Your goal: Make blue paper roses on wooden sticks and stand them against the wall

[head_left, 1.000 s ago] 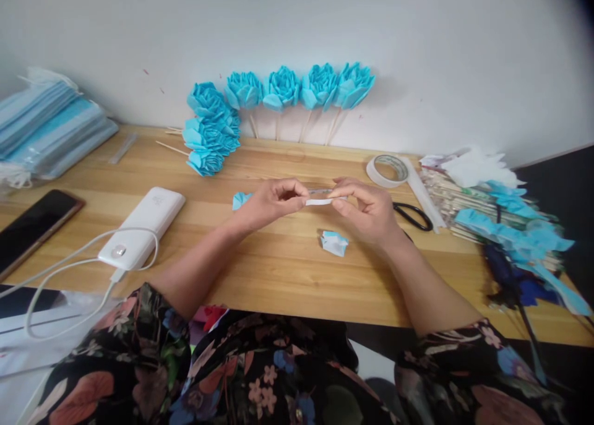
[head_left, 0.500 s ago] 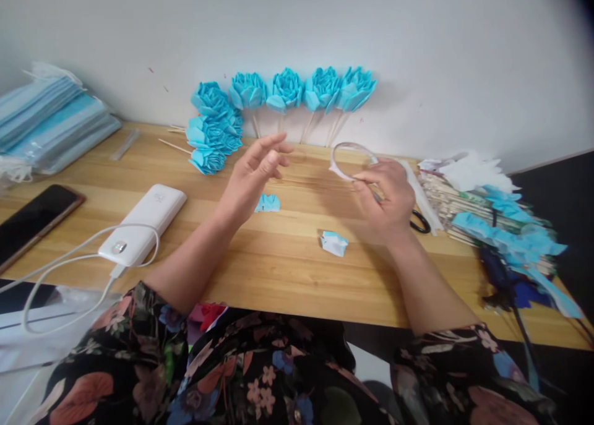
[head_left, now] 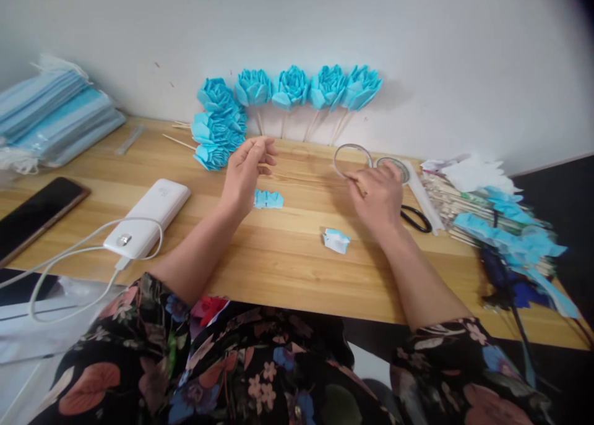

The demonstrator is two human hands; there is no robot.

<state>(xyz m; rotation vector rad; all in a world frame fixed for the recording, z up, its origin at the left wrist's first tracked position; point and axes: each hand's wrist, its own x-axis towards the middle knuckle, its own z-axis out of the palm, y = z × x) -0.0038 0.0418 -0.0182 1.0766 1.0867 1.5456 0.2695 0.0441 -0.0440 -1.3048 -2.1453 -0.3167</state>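
Note:
My right hand (head_left: pixel 378 193) grips the near edge of a thin, pale ring (head_left: pixel 353 160) that looks like a narrow roll of tape. Just behind those fingers, a round, greyish-green disc (head_left: pixel 395 169) lies partly covered. To the left, my left hand (head_left: pixel 250 165) is raised above the table with thumb and forefinger together and the other fingers loosely curled. Whatever it pinches is too small to make out. Below it lies a scalloped blue strip (head_left: pixel 269 199), its left end hidden by my wrist. A small folded pale-blue piece (head_left: pixel 336 240) rests between my forearms.
Blue paper-like roses (head_left: pixel 291 88) on sticks lean against the wall. Stacked face masks (head_left: pixel 60 115), a phone (head_left: pixel 39 218) and a cabled power bank (head_left: pixel 148 218) occupy the left. On the right are a black scissor handle (head_left: pixel 416 219), bundled sticks (head_left: pixel 440 196) and blue strips (head_left: pixel 505 233).
My left thumb and forefinger have come together, and that hand has shifted slightly left. My right hand has moved a little lower and left, uncovering the round disc and more of the scissor handle.

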